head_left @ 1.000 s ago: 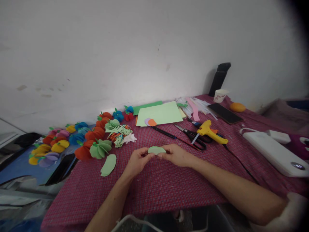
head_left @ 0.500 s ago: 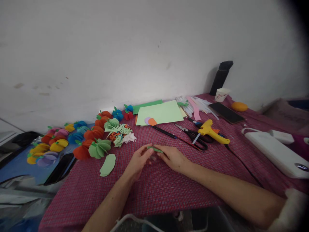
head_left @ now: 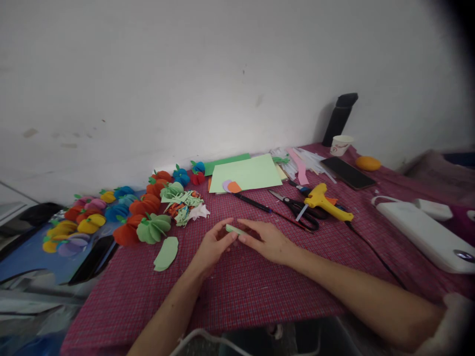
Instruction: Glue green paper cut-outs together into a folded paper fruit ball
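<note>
My left hand [head_left: 215,242] and my right hand [head_left: 265,241] meet over the middle of the table, fingertips close together. Between them they pinch a small light green paper piece [head_left: 234,230], seen nearly edge-on and partly covered by the fingers. To the left of my left hand, a stack of light green paper cut-outs [head_left: 166,254] lies flat on the cloth. Behind it stands a light green paper pumpkin [head_left: 153,228] made of folded leaves, beside a red-orange one [head_left: 128,232].
Paper scraps [head_left: 187,207] lie behind my left hand. Further back are light green sheets [head_left: 245,173]. Black scissors [head_left: 297,207], a pen [head_left: 252,201] and a yellow glue gun [head_left: 326,201] with its cord lie to the right, near a phone [head_left: 349,173] and a white power bank [head_left: 426,237].
The paper piece has turned between my fingers: its darker green face showed before, now a paler side shows. Both hands have shifted only slightly.
</note>
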{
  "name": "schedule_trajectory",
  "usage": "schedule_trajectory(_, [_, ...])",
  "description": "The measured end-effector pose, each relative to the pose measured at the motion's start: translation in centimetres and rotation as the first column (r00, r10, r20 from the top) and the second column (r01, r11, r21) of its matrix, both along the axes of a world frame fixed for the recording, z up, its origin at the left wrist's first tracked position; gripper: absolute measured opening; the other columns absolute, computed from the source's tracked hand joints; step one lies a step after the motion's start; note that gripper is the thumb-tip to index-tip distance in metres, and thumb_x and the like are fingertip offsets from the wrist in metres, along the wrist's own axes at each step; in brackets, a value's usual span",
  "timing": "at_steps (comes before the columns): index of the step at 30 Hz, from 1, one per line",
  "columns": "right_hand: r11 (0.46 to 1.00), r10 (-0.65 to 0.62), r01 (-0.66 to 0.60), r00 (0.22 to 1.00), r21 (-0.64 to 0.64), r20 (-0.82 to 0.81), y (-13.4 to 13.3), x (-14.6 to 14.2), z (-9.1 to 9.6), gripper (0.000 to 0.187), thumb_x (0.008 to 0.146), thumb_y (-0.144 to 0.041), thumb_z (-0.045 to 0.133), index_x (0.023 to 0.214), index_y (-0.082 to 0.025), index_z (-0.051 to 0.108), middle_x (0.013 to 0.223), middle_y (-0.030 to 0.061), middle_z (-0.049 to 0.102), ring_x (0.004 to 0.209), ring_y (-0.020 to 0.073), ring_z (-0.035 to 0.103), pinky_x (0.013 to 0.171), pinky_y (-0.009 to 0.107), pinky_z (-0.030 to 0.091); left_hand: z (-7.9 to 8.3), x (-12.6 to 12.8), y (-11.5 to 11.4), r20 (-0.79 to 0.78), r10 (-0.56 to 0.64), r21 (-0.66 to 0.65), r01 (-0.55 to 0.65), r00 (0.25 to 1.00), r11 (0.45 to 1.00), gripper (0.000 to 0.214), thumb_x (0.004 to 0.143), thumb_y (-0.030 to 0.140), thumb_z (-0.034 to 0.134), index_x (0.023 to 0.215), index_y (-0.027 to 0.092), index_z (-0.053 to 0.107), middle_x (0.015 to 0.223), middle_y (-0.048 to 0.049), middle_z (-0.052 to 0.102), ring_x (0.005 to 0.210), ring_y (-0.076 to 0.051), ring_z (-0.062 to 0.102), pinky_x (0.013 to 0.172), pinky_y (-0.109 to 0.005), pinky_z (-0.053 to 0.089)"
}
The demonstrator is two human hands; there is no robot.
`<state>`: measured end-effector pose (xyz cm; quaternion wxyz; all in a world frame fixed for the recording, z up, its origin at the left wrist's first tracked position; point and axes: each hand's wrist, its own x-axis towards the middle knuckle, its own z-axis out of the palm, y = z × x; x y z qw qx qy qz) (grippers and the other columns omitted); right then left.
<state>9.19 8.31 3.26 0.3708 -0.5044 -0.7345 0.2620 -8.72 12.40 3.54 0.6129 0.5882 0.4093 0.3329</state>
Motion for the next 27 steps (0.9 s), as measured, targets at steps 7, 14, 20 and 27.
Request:
schedule_trajectory(7, [0.999, 0.023, -0.025, 0.998, -0.045, -0.051, 0.19, 0.21, 0.15, 0.044, 0.088, -0.045, 0.042, 0.122, -0.019, 0.054, 0.113, 0.0087, 0.064, 0.097, 0.0213, 0.061, 0.084, 0.036, 0.047, 0.34, -0.05, -0.1, -0.027, -0.044, 0.012, 0.045, 0.999, 0.999, 0.053, 0.072, 0.036, 0.064, 0.12, 0.019, 0.05, 0.085, -0.0016, 0.059, 0.072, -0.012, 0.052, 0.057, -0.021, 0.039])
schedule_trajectory(14, [0.999, 0.017, -0.02, 0.998, -0.04, -0.064, 0.38, 0.44, 0.41, 0.036, 0.09, -0.037, 0.039, 0.115, -0.021, 0.06, 0.111, 0.0071, 0.066, 0.099, 0.0214, 0.061, 0.088, 0.036, 0.045, 0.37, -0.02, -0.11, -0.033, -0.037, -0.002, 0.037, 0.999, 0.999, 0.053, 0.071, 0.035, 0.066, 0.119, 0.017, 0.05, 0.09, -0.0043, 0.059, 0.073, -0.012, 0.051, 0.057, -0.021, 0.039])
schedule_trajectory(20, [0.994, 0.048, -0.066, 0.982, -0.092, -0.183, 0.67, 0.71, 0.49, 0.039, 0.089, -0.042, 0.039, 0.113, -0.02, 0.06, 0.11, 0.0069, 0.066, 0.098, 0.0203, 0.06, 0.086, 0.034, 0.045, 0.55, -0.04, -0.19, 0.039, -0.019, -0.039, 0.02, 0.999, 0.999, 0.053, 0.069, 0.035, 0.067, 0.117, 0.019, 0.053, 0.099, -0.0065, 0.06, 0.079, -0.014, 0.053, 0.057, -0.021, 0.039])
schedule_trajectory(27, [0.99, 0.056, -0.076, 0.984, -0.116, -0.169, 0.81, 0.8, 0.59, 0.041, 0.092, -0.041, 0.033, 0.1, -0.016, 0.064, 0.086, 0.0044, 0.067, 0.081, 0.0171, 0.06, 0.074, 0.027, 0.044, 0.67, -0.19, -0.36, 0.151, -0.01, -0.141, 0.031, 0.989, 0.99, 0.054, 0.071, 0.034, 0.066, 0.121, 0.02, 0.051, 0.11, -0.009, 0.058, 0.081, -0.015, 0.056, 0.059, -0.022, 0.041])
